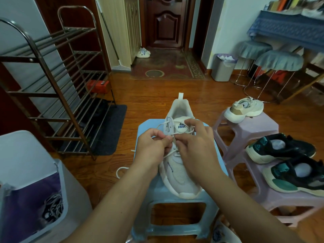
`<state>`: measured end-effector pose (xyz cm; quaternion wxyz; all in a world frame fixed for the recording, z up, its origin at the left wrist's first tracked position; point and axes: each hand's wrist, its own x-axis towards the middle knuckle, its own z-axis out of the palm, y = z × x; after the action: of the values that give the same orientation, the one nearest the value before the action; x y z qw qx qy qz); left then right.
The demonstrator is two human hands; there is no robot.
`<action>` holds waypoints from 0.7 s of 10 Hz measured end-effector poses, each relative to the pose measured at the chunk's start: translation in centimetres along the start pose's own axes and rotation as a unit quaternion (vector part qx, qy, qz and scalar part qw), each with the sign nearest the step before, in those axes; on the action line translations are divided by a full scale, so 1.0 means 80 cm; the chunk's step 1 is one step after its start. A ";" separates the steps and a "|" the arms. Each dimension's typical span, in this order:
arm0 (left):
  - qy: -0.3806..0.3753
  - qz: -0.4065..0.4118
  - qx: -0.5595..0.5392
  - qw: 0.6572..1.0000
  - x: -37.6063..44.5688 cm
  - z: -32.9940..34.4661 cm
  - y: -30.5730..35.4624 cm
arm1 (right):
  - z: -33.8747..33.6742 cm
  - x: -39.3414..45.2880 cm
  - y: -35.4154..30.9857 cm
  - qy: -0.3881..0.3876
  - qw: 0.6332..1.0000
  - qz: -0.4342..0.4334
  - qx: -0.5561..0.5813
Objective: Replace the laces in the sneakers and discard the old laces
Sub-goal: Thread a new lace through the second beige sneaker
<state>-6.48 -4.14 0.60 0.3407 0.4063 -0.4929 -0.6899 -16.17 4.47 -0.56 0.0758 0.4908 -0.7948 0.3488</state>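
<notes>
Bin point(61, 186) at left holds tangled old laces point(52, 207). Left hand point(150, 146) pinches white lace point(168, 137) over white sneaker point(178, 165) on blue stool point(175, 200). Right hand point(194, 146) grips lace beside tongue. Dark sneakers point(287, 162) on pink stool point(273, 195) at right.

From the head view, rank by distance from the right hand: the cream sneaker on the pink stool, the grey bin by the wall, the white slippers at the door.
1. Cream sneaker, right, on stool.
2. Grey bin, far right.
3. White slippers, farthest, by door.
</notes>
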 end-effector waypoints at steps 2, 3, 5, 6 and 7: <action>-0.040 0.102 0.135 0.985 -0.003 -0.007 -0.007 | -0.003 0.005 -0.001 0.005 0.999 0.033 0.034; -0.066 0.152 0.195 0.967 -0.004 -0.009 -0.007 | -0.002 0.004 -0.003 0.018 0.998 0.034 0.053; -0.069 0.190 0.239 0.950 0.003 -0.009 -0.011 | -0.088 0.027 0.071 0.230 0.615 0.413 0.631; -0.074 0.197 0.277 0.938 0.007 -0.013 -0.013 | -0.134 0.020 0.118 0.290 0.345 0.446 0.773; -0.078 0.210 0.302 0.927 0.011 -0.015 -0.014 | -0.125 0.031 0.099 0.073 0.795 0.431 0.420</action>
<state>-5.89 -5.06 -0.88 0.2996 0.3216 -0.7771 -0.4505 -26.22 11.08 4.25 -0.2384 0.0547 -0.6916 0.6796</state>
